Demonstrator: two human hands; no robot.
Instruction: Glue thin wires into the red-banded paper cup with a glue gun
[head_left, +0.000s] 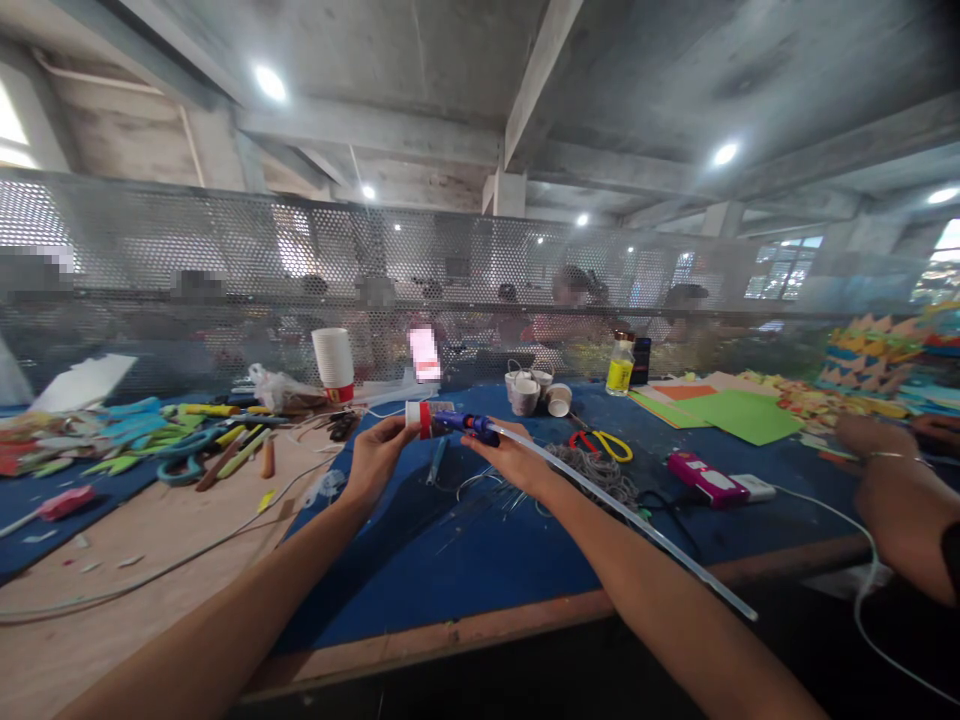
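Note:
My left hand [377, 455] grips a small white and red paper cup [424, 419], held sideways above the blue mat. In my right hand [516, 455] is a blue hot glue gun [466, 424], its nozzle end at the cup. A long clear glue stick [637, 522] sticks out of the gun's back and runs down to the right past my forearm. Whether the nozzle touches the cup I cannot tell. Beyond my right hand stand several small cups with string handles [523, 395], one lying on its side.
A tall stack of paper cups [332, 362] stands at the back left. Blue-handled scissors [184, 455] and tools lie left. Grey cord [600, 475], yellow-red scissors [609, 445], a yellow-labelled bottle [620, 366], a magenta box [705, 478] and green paper [750, 412] lie right, near another person's hand [885, 480].

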